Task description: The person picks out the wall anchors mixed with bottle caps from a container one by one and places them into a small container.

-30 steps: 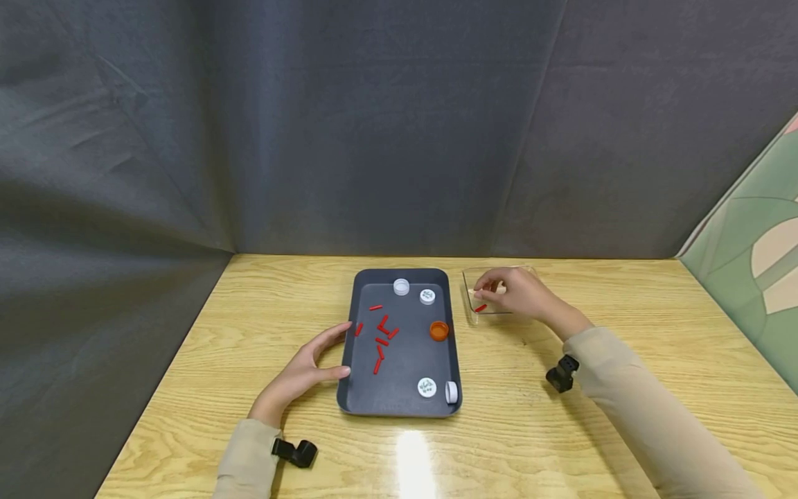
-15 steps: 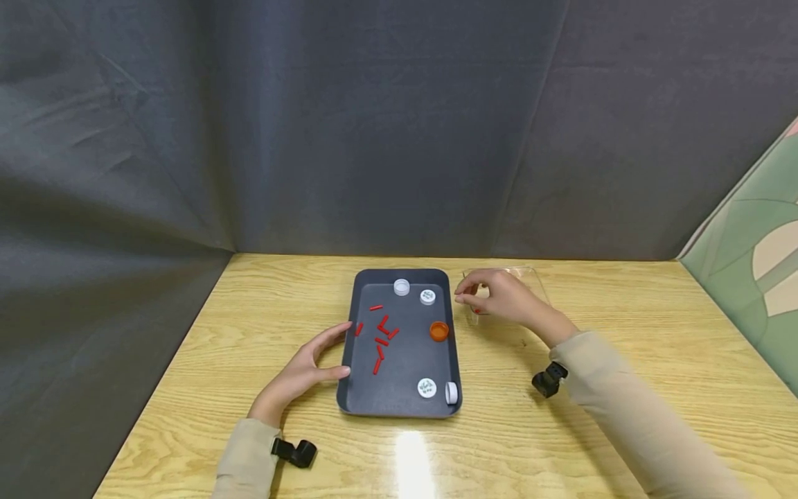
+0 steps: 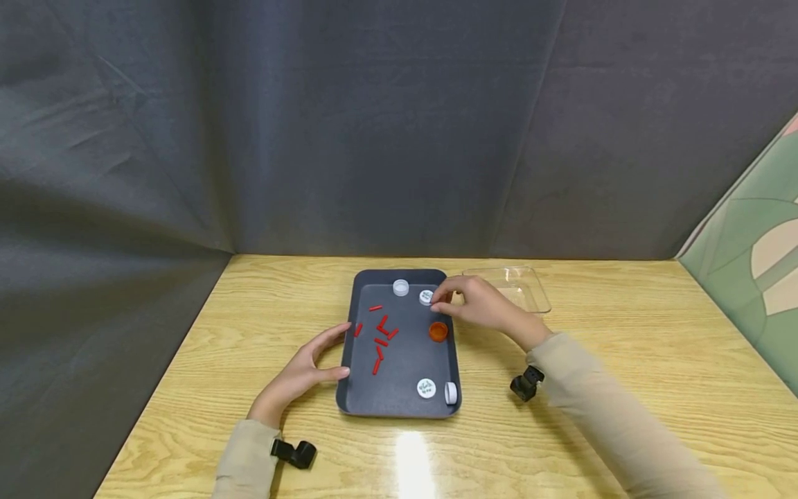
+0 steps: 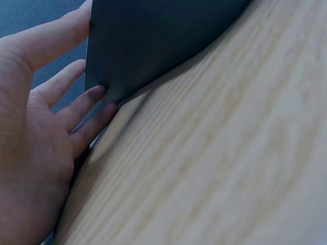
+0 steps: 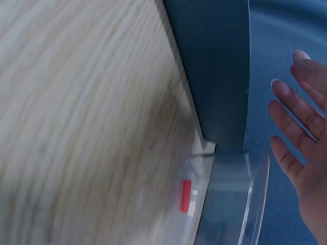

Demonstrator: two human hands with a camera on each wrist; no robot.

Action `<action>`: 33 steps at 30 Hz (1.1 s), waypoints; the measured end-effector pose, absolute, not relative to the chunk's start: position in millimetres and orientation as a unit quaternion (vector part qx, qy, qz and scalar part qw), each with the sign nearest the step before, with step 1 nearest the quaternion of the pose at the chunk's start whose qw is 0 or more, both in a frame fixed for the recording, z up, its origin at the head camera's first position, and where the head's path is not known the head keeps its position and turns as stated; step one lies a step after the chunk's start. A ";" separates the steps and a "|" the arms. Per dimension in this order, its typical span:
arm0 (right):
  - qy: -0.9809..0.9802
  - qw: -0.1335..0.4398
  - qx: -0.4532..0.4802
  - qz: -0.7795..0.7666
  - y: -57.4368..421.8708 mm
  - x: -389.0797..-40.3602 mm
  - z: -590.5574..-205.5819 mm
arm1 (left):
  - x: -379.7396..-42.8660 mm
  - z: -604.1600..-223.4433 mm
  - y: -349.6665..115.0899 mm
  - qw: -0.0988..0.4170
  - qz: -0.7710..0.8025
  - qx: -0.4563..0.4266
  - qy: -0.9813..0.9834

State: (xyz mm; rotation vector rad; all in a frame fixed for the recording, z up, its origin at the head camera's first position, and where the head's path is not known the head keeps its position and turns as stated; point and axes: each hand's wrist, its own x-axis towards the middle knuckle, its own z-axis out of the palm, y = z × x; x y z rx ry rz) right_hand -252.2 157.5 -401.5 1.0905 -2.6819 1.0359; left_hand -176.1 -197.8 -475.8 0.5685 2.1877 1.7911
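My left hand (image 3: 302, 374) rests at the left edge of a dark grey tray (image 3: 399, 402), thumb and fingers spread against its wall. In the left wrist view, extended fingertips touch the outer side of the tray. Several short red sticks (image 3: 382, 342) lie scattered on the left half of the tray. My right hand (image 3: 476, 301) hovers over the tray's right rim, beside a white printed cap (image 3: 427, 297). Nothing shows between its loosely bent fingers. A clear plastic box (image 3: 533, 291) stands right of the tray; the right wrist view shows one red stick (image 5: 186, 196) in it.
An orange round cap (image 3: 438, 332) lies near the tray's right wall. Other white caps sit in the tray: an upturned one (image 3: 401, 287) at the back, a printed one (image 3: 427, 388) at the front, and one on its edge (image 3: 451, 394). A grey curtain (image 3: 374, 138) hangs behind the table.
My right hand has moved left from above the clear box to the tray's right rim. The red stick near its fingers stays behind in the box. My left hand has not moved.
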 end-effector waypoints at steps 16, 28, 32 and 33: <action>-0.866 0.005 0.378 0.328 122.9 -251.9 -415.1 | -175.3 -474.7 -196.8 0.127 0.615 0.199 0.752; -0.859 0.012 0.411 0.306 102.4 -251.4 -423.5 | -174.1 -473.2 -197.2 0.126 0.615 0.206 0.751; -0.864 0.011 0.409 0.293 99.0 -253.0 -427.2 | -174.4 -472.7 -196.5 0.126 0.615 0.203 0.751; -0.866 0.010 0.407 0.291 98.6 -253.4 -428.2 | -174.7 -473.0 -196.4 0.126 0.615 0.204 0.752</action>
